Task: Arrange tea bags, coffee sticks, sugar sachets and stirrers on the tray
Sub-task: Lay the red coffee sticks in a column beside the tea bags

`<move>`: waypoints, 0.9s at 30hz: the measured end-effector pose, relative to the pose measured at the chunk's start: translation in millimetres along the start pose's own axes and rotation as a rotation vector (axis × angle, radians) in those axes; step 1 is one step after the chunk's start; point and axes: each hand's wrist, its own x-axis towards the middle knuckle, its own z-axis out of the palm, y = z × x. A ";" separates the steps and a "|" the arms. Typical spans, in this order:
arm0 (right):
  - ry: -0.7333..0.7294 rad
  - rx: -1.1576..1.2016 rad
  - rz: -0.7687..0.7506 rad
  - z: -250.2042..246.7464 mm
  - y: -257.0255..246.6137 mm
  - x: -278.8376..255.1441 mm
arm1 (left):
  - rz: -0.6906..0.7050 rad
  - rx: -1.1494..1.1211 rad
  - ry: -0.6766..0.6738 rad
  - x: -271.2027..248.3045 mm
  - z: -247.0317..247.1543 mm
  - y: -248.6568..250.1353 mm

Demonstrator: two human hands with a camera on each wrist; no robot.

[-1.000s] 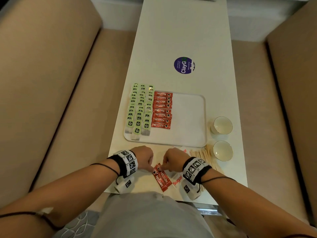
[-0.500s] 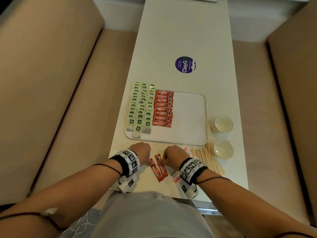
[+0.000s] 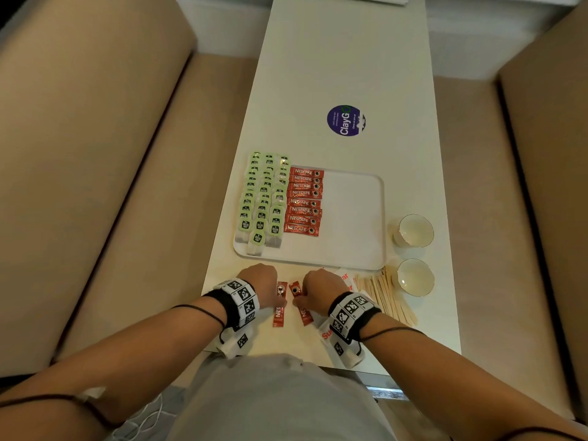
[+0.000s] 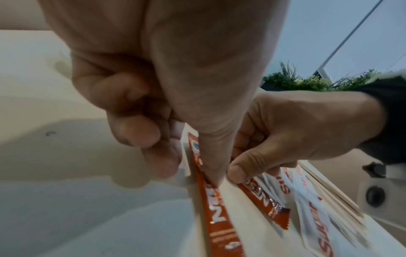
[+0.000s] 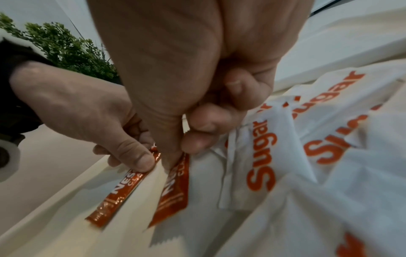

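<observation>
Hands work at the near edge of the desk (image 3: pixel 350 58), each on 1 coffee stick. Left hand (image 3: pixel 259 281) pinches the left coffee stick (image 3: pixel 279 308) with curled fingers (image 4: pixel 140 128); right hand (image 3: pixel 321 289) pinches the right coffee stick (image 3: pixel 302 305) likewise. Both sticks lie on the desk, just short of the tray (image 3: pixel 350 218). Tray carries 3 columns of tea bags (image 3: pixel 264 198) and 8 coffee sticks (image 3: pixel 304 202). Sugar sachets (image 5: pixel 285 139) and stirrers (image 3: pixel 385 297) lie beside the right hand, near 2 cups (image 3: pixel 413 230).
</observation>
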 end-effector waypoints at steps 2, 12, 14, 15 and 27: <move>0.011 0.004 -0.002 -2.1 0.6 0.2 | 0.009 -0.029 -0.016 0.9 -0.5 0.5; -0.007 0.218 0.051 -13.7 6.1 2.3 | 0.075 -0.465 -0.060 0.2 -5.4 -12.9; 0.041 0.333 0.037 -19.4 9.6 2.4 | 0.079 -0.576 -0.019 2.1 -7.5 -15.6; 0.071 0.384 0.027 -22.3 10.6 2.3 | 0.080 -0.657 -0.004 3.1 -8.3 -16.5; 0.300 0.696 0.013 -45.1 8.0 3.9 | 0.212 -1.046 0.107 10.5 -18.6 -4.7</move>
